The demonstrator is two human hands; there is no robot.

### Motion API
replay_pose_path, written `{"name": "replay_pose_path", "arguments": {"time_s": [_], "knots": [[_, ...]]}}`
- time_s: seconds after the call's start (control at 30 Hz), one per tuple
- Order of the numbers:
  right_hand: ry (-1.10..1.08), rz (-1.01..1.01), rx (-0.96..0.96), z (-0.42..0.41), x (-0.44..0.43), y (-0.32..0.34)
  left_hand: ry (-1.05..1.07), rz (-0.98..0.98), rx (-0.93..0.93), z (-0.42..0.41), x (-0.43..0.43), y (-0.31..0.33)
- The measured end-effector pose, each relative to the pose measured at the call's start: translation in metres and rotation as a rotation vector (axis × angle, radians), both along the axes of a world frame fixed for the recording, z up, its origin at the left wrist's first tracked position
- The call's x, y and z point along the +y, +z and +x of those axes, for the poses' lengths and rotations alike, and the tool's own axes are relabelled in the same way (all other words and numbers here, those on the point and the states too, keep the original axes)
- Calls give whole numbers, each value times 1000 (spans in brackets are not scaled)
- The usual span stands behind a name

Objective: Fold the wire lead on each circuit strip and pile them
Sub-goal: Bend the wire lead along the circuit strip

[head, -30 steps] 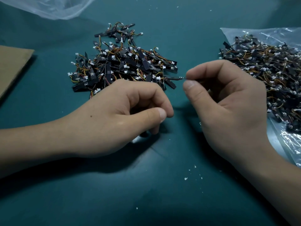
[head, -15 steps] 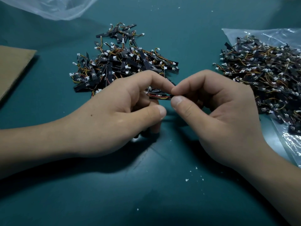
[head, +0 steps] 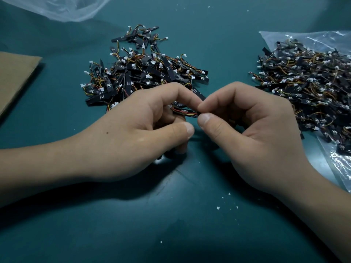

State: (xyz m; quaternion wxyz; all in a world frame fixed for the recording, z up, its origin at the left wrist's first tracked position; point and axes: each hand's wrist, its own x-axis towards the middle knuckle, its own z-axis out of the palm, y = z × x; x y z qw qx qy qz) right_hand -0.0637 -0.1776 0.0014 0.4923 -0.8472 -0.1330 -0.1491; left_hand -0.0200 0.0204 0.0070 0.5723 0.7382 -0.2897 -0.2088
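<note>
Where both hands meet over the surface (head: 171,224), L hand (head: 133,133) & R hand (head: 252,141) fingers (head: 187,93) each pinch an end of one strip (head: 190,115), red wire (head: 181,110) lying along it; pile (head: 146,73) just behind.

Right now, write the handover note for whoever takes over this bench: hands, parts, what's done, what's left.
Left hand: fingers curled on one end of a circuit strip.
Right hand: thumb and forefinger pinch its other end.
The strip's red and orange lead lies along it.
Centre pile: loose on the table, likely the folded ones.
Heap on the plastic bag, at right: likely not yet done.
Left to do: finish this fold, add the strip to the centre pile, work through the heap.
</note>
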Motion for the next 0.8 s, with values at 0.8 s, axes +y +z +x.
{"name": "replay_pose_path", "arguments": {"time_s": [0.8], "knots": [[-1,-13,7,0,0,0,-4,-11,-18,1,1,-3]]}}
